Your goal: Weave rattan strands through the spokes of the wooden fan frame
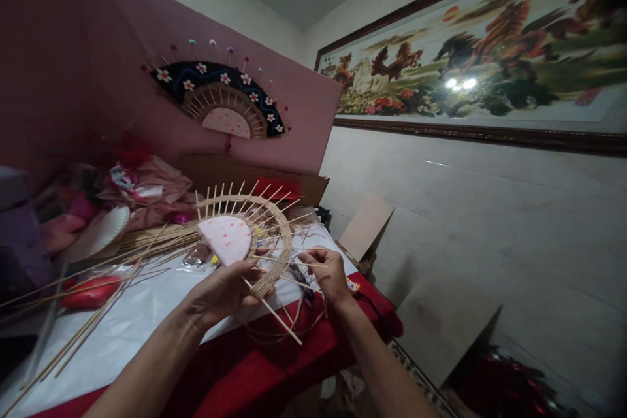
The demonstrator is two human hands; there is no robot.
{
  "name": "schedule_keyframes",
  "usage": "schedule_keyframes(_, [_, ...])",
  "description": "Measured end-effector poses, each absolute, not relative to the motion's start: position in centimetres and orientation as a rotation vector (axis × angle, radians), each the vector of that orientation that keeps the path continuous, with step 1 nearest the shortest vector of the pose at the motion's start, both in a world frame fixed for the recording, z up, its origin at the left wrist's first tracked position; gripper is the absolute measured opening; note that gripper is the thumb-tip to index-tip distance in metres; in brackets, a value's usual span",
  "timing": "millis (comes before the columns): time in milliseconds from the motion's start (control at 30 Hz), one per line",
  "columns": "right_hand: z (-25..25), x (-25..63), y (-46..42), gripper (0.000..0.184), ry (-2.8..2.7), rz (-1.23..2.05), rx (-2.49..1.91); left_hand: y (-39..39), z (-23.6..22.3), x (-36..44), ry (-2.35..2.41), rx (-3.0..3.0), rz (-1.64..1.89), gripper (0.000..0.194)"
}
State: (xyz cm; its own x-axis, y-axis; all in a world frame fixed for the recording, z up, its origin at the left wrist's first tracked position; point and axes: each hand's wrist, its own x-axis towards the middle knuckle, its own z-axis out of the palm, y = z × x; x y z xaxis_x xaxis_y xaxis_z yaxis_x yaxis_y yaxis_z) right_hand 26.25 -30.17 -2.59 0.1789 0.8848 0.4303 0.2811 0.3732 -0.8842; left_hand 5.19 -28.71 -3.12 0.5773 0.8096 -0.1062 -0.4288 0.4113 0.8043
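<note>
A half-made woven fan (281,235) is held up over the table, its pale thin sticks spreading outward through a curved tan band. At its centre is a white half-round panel (229,240) with orange-red dots. My left hand (220,294) grips the fan's lower end, thumb on the near side and fingers partly hidden behind. My right hand (329,272) is closed in a pinch at the right-hand stick tips; what lies between the fingertips is too small to make out. Thin brown strands (294,333) loop below, between the hands.
Long thin sticks (105,310) lie across the white table cover (161,307) at left, near a red packet (93,290). A finished dark flowered fan (223,81) stands against a pink board (304,111). Cardboard (365,225) leans on the wall under a framed horse picture (470,59).
</note>
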Motion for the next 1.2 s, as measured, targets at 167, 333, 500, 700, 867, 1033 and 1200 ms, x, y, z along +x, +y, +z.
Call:
schedule_keyframes(167, [-3.4, 26.0, -29.4, 0.024, -1.357, 0.596, -1.133, -28.9, -3.2, 5.2, 0.503, 0.858, 0.777, 0.047])
schedule_keyframes(333, [-3.5, 26.8, -28.9, 0.024, -1.335, 0.5, -1.155, -28.6, -3.3, 5.0, 0.497, 0.884, 0.773, 0.047])
schedule_keyframes(500, [-2.8, 28.5, -29.2, 0.023, -1.401, 0.354, -1.174, -28.3, -3.3, 4.8, 0.546, 0.85, 0.754, 0.045])
schedule_keyframes(700, [-1.7, 30.3, -30.2, 0.02, -1.689, 0.127, -1.162, -28.6, -3.1, 5.1, 0.56, 0.884, 0.697, 0.043])
schedule_keyframes(867, [-0.7, 29.6, -30.6, 0.018, -1.858, -0.04, -1.12, -29.0, -3.2, 5.4, 0.531, 0.955, 0.642, 0.044])
schedule_keyframes(1033, [-0.2, 28.7, -30.6, 0.018, -1.893, -0.202, -1.172, -29.1, -3.1, 5.3, 0.525, 0.964, 0.618, 0.046])
schedule_keyframes(1200, [-0.1, 28.6, -30.3, 0.016, -1.875, -0.247, -1.187, -29.1, -3.0, 5.2, 0.536, 0.963, 0.626, 0.044])
